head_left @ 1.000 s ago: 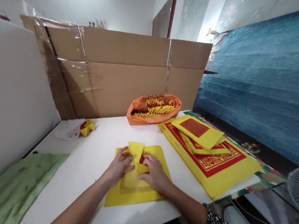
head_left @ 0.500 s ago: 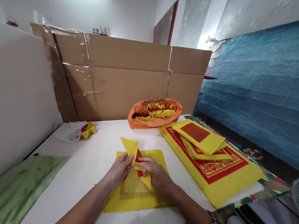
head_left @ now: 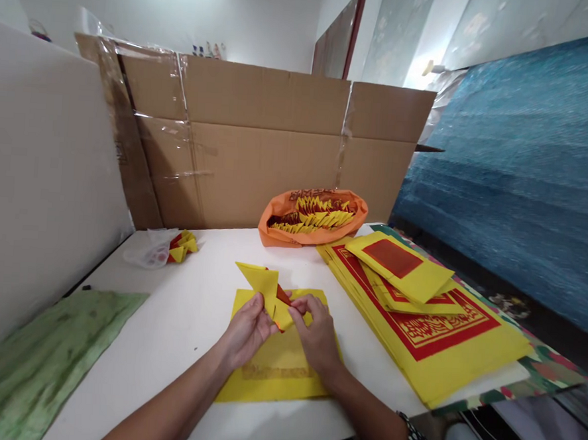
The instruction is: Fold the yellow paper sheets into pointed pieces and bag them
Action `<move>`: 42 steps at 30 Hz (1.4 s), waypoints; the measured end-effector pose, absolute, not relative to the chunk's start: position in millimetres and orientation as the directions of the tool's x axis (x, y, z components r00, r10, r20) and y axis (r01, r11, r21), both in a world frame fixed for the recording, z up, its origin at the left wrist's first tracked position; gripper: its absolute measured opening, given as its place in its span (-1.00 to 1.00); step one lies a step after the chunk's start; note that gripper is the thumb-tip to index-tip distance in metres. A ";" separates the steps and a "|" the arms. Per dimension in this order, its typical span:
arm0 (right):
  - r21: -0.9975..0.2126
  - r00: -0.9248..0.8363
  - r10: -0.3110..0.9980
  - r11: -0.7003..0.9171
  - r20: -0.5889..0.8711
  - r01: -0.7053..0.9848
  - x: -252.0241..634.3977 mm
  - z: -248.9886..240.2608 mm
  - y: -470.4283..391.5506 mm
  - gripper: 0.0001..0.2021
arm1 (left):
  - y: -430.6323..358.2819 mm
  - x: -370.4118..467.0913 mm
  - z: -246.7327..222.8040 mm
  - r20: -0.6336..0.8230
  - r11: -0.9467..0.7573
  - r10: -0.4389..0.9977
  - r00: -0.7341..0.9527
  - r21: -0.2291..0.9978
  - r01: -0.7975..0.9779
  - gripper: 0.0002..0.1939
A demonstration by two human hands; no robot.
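Observation:
A folded yellow and red paper (head_left: 264, 283) is held above a yellow sheet stack (head_left: 284, 385) on the white table. Thumb and fingers of my left hand (head_left: 248, 330) pinch its lower left part. With closed fingertips, my right hand (head_left: 316, 331) grips the right side of the same paper, near a narrow red fold. One yellow point sticks out to the upper left. Both hands are over the stack, a short distance apart.
An orange bag (head_left: 313, 238) of folded papers stands behind. Large yellow-red sheets (head_left: 485, 351) lie right. A green cloth (head_left: 62, 345), a clear plastic bag (head_left: 147, 254) with folded pieces (head_left: 183, 245) are left. Cardboard (head_left: 262, 165) stands at the back.
My right hand has shifted its hold to the paper's right edge, and the lower right point no longer hangs down. The camera view has moved slightly.

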State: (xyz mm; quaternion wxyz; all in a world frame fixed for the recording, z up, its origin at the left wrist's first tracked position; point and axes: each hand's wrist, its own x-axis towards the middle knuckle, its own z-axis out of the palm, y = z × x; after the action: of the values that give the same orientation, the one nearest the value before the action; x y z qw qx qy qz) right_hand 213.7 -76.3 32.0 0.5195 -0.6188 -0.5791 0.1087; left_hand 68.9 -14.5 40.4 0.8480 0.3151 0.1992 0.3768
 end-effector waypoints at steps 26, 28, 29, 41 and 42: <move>-0.725 0.188 0.804 0.372 0.564 0.580 225.5 52.4 -66.0 -0.51 | -21.8 71.5 27.9 -0.004 0.222 0.793 0.610 0.933 -0.283 -0.61; -0.735 0.115 0.826 0.417 0.552 0.534 235.2 66.3 -64.7 -0.32 | -13.2 66.8 26.7 0.034 0.059 0.790 0.612 0.990 -0.132 -0.60; -0.722 0.032 0.836 0.453 0.548 0.524 239.9 71.0 -64.1 -0.31 | -7.9 64.5 25.5 0.092 -0.081 0.782 0.617 0.996 -0.046 -0.62; -0.260 -0.701 0.679 0.732 0.218 0.629 267.5 -3.7 -88.8 -0.41 | 9.4 45.6 5.1 0.178 -0.825 0.469 0.865 0.437 0.358 -0.52; -0.263 -0.710 0.673 0.738 0.209 0.622 269.1 -2.9 -92.6 -0.39 | 6.8 45.1 5.2 0.159 -0.831 0.471 0.868 0.410 0.377 -0.53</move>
State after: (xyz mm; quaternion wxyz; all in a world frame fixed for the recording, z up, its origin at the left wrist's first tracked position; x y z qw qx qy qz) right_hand 269.1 -92.6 -2.9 0.1465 -0.3516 -0.9205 0.0870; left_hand 45.1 6.8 5.2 0.1859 0.9483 0.2235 0.1274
